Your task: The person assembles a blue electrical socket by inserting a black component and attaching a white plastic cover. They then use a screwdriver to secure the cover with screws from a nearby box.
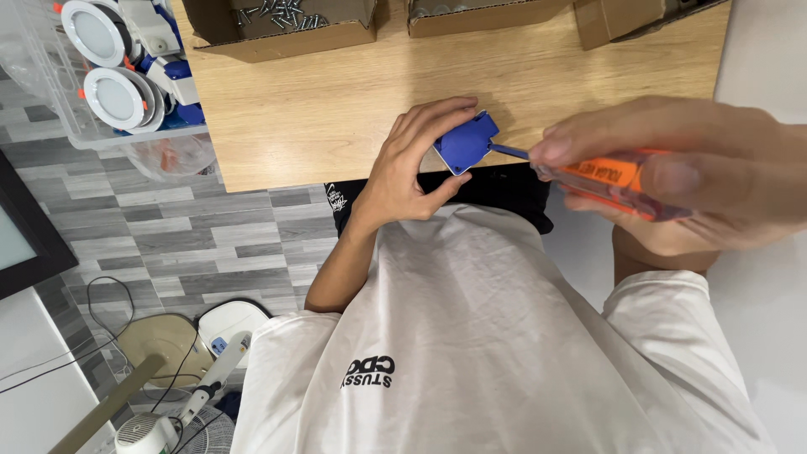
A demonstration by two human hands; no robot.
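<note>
The left hand [403, 168] grips one small blue plastic box [465, 143], thumb under its near corner and fingers curled over the top, pinning it at the near edge of the counter [336, 109]. The box looks light, hard and smooth, so it would likely slip or spin if held loosely; the flat sides and corners give the best hold, and the open right side stays free for the tool. The right hand [672, 172] is closed around one screwdriver [588, 172] with an orange see-through handle, its blue shaft meeting the box's right edge. The handle looks stiff and easy to grasp.

At the far edge of the counter stand three cardboard boxes [277, 29]; the left one holds loose dark screws [277, 13], too many and too small to count. Beside the counter's far left corner a clear bin [50, 101] holds round white lamps [109, 97]; two show their faces, with blue-and-white parts alongside.
</note>
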